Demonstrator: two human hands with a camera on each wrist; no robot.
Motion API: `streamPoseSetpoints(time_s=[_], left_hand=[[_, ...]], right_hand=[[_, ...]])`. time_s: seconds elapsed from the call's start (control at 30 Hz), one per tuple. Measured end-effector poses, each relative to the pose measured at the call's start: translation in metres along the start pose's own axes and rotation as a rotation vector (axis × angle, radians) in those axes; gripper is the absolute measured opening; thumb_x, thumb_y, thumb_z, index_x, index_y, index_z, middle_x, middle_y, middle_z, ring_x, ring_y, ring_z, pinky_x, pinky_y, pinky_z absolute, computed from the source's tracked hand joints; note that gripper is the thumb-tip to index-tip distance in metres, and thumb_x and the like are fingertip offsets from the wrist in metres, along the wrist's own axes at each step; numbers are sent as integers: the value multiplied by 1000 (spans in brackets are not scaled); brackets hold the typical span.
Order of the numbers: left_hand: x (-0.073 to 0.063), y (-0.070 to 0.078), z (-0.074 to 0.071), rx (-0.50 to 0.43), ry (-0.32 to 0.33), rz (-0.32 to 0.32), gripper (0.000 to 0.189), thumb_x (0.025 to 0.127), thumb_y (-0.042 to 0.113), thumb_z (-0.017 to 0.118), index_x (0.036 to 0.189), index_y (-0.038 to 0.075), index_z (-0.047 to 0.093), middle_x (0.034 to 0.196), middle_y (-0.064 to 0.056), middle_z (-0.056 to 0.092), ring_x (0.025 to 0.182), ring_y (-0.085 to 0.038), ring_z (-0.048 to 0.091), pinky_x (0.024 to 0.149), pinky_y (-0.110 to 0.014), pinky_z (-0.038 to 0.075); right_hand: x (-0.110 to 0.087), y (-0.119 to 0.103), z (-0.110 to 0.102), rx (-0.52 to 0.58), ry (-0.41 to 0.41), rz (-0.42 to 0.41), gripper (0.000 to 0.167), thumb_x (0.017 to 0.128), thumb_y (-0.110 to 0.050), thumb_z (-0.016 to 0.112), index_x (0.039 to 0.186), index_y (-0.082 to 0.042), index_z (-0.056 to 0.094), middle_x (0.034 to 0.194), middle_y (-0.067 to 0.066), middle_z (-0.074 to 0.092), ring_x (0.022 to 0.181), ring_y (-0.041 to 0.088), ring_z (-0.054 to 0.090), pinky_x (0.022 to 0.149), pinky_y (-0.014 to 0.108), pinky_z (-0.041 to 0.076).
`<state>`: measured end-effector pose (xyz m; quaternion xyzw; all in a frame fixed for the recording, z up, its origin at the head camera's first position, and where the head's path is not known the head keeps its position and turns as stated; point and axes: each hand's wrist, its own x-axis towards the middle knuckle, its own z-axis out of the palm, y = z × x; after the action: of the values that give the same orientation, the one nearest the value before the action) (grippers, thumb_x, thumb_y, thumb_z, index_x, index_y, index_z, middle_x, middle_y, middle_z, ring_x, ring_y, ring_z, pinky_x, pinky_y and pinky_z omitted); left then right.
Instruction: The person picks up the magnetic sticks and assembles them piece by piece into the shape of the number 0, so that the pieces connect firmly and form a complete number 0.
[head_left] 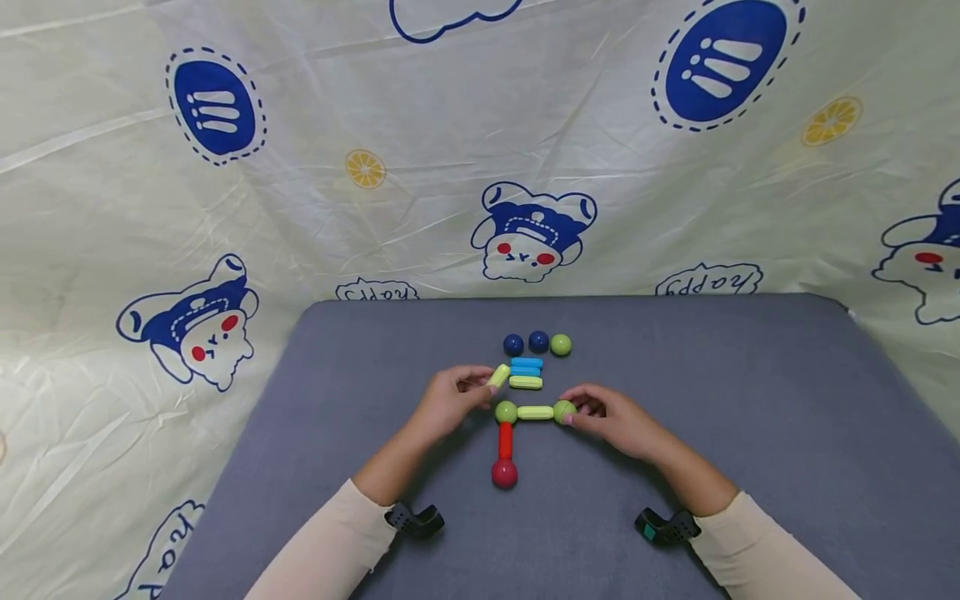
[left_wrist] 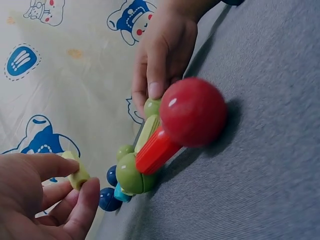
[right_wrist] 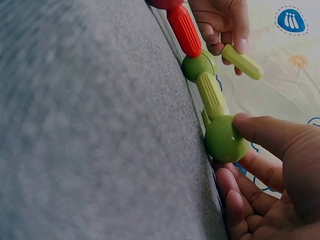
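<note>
My left hand pinches a yellow-green rod between thumb and fingertips, tilted, just beyond the near row of pieces. With thumb and fingers my right hand holds a green ball at the right end of an L-shaped chain. From that ball a yellow-green rod runs left to a second green ball at the corner. A red rod joins the corner ball to a red ball nearest me. In the right wrist view, my right thumb presses the green ball.
Beyond the chain lie two blue rods and another yellow-green rod, side by side. Behind them stand two dark blue balls and a green ball. A grey cloth covers the table; a printed curtain hangs behind.
</note>
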<state>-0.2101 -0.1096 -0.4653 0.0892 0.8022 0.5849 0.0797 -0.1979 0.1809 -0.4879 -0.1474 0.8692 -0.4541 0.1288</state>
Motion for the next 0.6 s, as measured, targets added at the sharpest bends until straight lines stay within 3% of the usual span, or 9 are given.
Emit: streamPoseSetpoints(time_s=[0.27,0.43,0.6], left_hand=[[-15,-1,-1,-158,-71,-98,33,92,2,67,123,-10,65,102,-22,69,71,-12,69,79,-42,62],[-26,-3,-3,-170,-139,-149,29,92,1,67,118,-12,65,96,-19,72,72,-12,69,76,-38,62],[-40,-4,-6,-163,-200,-170,26,92,3,69,113,-11,65,89,-8,72,74,-13,69,76,-37,62]], right_hand=[[5,0,1,-13,27,14,34,97,-29,70,125,-11,66,111,8,66,95,18,58,78,31,48],[9,0,0,-24,37,14,34,97,-29,69,126,-11,66,115,10,68,98,18,60,81,33,49],[14,-2,-2,-28,39,-1,35,97,-28,69,127,-9,66,117,12,68,99,19,61,82,34,49]])
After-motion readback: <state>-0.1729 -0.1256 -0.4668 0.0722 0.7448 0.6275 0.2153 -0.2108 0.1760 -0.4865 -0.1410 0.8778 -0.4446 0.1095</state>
